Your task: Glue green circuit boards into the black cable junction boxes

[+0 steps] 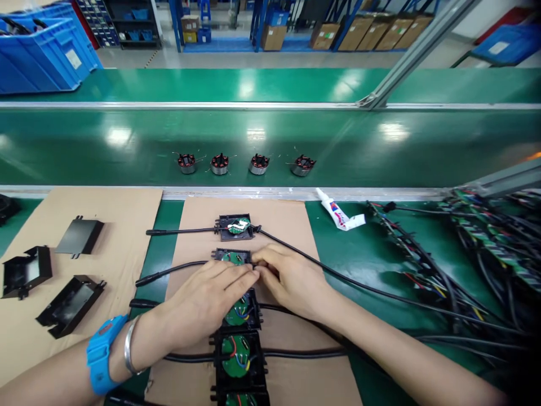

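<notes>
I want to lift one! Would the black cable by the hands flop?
Probably yes: the black cable lies in a loose curve on the cardboard. Its small box, touched by the left hand and right hand, looks thin plastic, so likely light.

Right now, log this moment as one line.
left hand: on second black box | right hand: touching its right edge | conveyor: four stators | cardboard: three black housing parts

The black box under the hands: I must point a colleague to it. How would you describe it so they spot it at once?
On the middle cardboard sheet, before the green conveyor belt, black boxes with green circuit boards lie in a column. It is the second box from the belt. Only there do the left hand and right hand meet.
</notes>
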Available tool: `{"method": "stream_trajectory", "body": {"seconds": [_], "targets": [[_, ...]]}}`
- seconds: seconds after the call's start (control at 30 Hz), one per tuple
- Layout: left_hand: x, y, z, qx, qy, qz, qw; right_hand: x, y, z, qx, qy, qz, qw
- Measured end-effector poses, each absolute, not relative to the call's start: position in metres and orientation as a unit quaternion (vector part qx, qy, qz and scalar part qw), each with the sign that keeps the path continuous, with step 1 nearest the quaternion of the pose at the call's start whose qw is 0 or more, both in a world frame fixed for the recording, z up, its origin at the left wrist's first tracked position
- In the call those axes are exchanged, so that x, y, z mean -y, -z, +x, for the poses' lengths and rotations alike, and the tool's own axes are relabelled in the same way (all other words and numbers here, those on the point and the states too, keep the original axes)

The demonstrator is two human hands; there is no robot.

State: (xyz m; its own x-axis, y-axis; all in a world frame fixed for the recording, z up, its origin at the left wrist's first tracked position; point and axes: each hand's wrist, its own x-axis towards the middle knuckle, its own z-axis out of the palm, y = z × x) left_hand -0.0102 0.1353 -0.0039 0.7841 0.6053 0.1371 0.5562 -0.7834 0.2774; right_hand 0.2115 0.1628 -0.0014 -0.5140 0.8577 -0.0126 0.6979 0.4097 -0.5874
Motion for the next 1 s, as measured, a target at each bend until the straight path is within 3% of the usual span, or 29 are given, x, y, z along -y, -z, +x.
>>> {"method": "stream_trajectory", "body": {"seconds": [0.17, 0.3, 0.47, 0.73, 1.0], "targets": [[-0.125, 0.008, -0.009, -0.331, -0.072, 0.938, 0.081, -0.164, 0.021, 0.210, 0.858, -0.260, -0.388, 0.215], [-0.125, 0.006, -0.010, -0.360, -0.083, 0.921, 0.123, -0.165, 0.028, 0.211, 0.872, -0.235, -0.346, 0.255], [-0.131, 0.002, -0.014, -0.352, -0.158, 0.909, 0.154, -0.167, 0.018, 0.215, 0.845, -0.268, -0.393, 0.245], [-0.125, -0.005, 0.002, -0.383, -0.107, 0.913, 0.092, -0.165, 0.020, 0.209, 0.850, -0.242, -0.405, 0.234], [-0.142, -0.025, -0.018, -0.421, -0.144, 0.872, 0.204, -0.177, 0.004, 0.220, 0.873, -0.210, -0.361, 0.252]]}}
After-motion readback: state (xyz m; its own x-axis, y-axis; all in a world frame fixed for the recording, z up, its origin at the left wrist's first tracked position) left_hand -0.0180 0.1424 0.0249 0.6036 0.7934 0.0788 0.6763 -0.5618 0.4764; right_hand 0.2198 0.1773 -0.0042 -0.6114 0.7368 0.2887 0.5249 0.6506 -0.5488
